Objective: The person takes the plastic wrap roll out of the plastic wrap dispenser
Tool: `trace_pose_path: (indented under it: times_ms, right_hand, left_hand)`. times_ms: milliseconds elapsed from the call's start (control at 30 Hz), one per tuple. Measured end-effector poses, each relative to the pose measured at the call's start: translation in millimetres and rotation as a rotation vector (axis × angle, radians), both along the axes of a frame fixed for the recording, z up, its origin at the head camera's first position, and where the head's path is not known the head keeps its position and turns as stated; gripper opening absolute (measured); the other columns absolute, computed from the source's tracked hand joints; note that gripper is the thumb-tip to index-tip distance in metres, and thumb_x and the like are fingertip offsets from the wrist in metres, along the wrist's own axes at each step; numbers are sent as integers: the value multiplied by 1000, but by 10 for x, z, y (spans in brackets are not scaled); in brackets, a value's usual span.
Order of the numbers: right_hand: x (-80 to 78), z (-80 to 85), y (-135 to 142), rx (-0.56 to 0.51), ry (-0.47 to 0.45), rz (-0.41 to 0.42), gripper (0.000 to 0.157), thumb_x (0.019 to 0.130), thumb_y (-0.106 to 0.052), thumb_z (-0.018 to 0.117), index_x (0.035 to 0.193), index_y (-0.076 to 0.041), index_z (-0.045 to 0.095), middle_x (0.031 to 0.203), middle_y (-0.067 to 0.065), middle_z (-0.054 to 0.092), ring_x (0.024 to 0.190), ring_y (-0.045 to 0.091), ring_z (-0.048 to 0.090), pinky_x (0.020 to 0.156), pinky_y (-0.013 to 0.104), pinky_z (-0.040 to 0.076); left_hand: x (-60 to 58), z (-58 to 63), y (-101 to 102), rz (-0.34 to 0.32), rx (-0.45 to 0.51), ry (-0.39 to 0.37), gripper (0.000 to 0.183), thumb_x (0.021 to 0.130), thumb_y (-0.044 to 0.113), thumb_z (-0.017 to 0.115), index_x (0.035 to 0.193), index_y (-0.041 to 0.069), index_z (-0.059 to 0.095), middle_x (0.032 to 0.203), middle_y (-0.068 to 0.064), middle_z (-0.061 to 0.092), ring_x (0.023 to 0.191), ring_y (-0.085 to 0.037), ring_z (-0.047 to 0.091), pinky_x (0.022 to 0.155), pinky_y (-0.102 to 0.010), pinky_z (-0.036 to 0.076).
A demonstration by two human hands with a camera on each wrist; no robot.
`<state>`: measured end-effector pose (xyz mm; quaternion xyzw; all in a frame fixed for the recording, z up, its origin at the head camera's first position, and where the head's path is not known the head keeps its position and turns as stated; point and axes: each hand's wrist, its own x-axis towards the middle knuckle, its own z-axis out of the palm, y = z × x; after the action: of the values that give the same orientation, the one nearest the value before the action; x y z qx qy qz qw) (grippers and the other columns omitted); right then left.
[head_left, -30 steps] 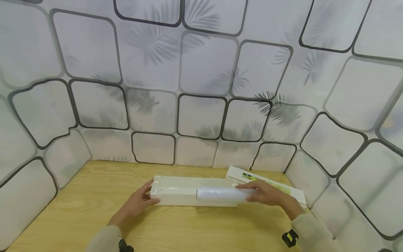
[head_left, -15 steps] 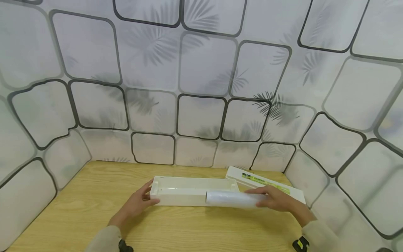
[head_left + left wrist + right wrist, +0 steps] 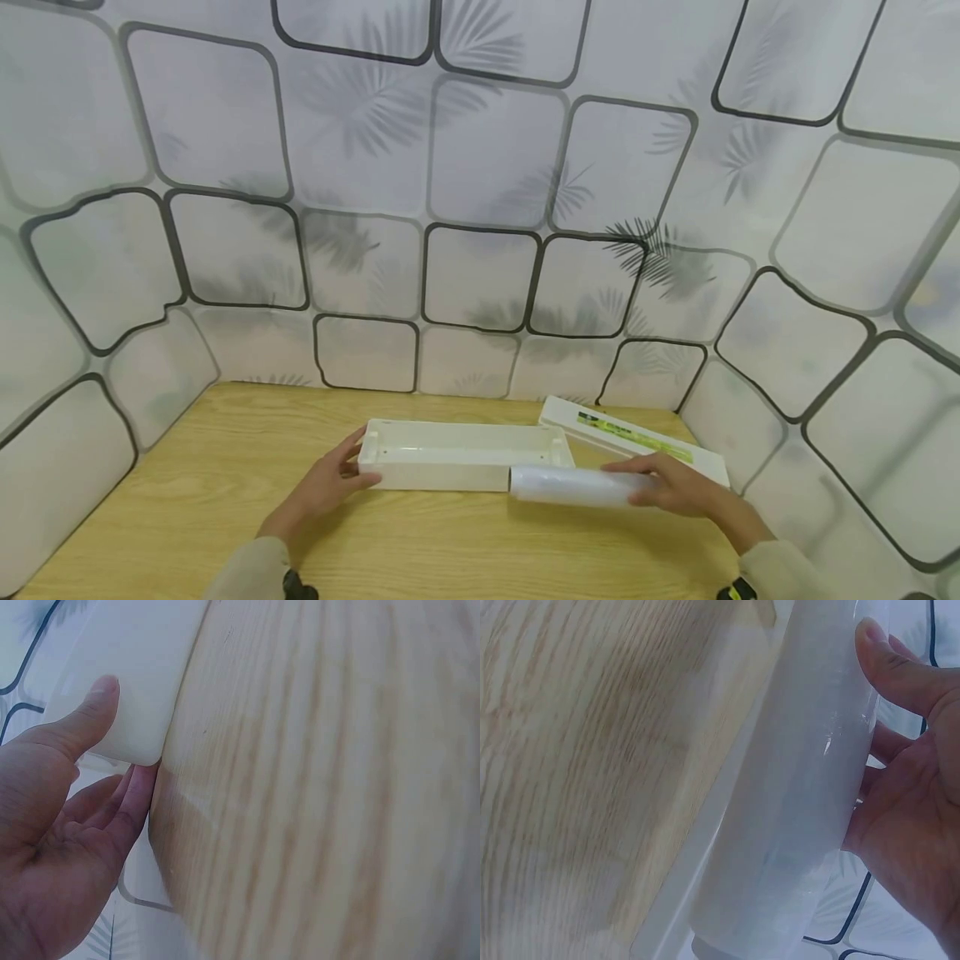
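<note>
An open white plastic box (image 3: 438, 477), long and narrow, stands on the table with its hollow inside showing. At its left end my left hand (image 3: 322, 485) holds it, the thumb on the front wall and the fingers round the end and back; the left wrist view shows the thumb against the box (image 3: 142, 667). My right hand (image 3: 678, 486) grips the right end of a roll of plastic wrap (image 3: 566, 487), thumb in front and fingers behind. The roll is outside the box, in front of its right end, above the table. Its dark hollow core faces left.
A long white lid (image 3: 708, 467) with a green and yellow label lies slanted at the back right, behind the right hand. The wooden table (image 3: 420, 550) meets patterned walls (image 3: 480, 275) at the back and sides.
The right hand has carried the roll of plastic wrap to the right and toward me, from over the box to in front of its right end. The left hand and box have stayed put.
</note>
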<state>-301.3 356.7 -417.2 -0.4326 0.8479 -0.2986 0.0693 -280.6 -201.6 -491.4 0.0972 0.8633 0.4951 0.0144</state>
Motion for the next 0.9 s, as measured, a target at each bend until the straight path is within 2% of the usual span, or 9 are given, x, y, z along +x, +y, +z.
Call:
trace_pose_path:
  times_ms: [233, 433, 700, 900]
  right_hand:
    - [36, -30, 99, -2, -5, -10, 46, 95, -9, 72, 139, -1, 64, 132, 29, 67, 118, 6, 65, 82, 24, 55]
    - [44, -91, 189, -40, -16, 21, 47, 94, -7, 72, 139, 2, 63, 130, 31, 67, 109, 8, 68, 77, 25, 55]
    - [45, -151, 304, -35, 66, -2, 47, 89, -7, 77, 135, -1, 67, 126, 23, 72, 108, 2, 67, 77, 22, 53]
    - [77, -173, 371, -22, 40, -11, 46, 89, -6, 76, 134, 0, 67, 128, 23, 72, 111, 0, 65, 79, 20, 53]
  left_hand:
    - [2, 4, -2, 2, 0, 1, 94, 93, 25, 79, 164, 6, 22, 154, -35, 44, 125, -44, 65, 104, -52, 55]
    - [1, -7, -3, 16, -10, -6, 94, 92, 27, 79, 165, 8, 22, 155, -33, 45, 124, -43, 65, 105, -53, 54]
    - [2, -1, -3, 17, 0, -9, 94, 92, 27, 79, 165, 8, 22, 156, -33, 44, 126, -44, 64, 106, -55, 52]
    - [-1, -9, -7, 8, 6, -3, 94, 92, 26, 79, 165, 7, 22, 155, -34, 43, 125, -44, 65, 105, -54, 54]
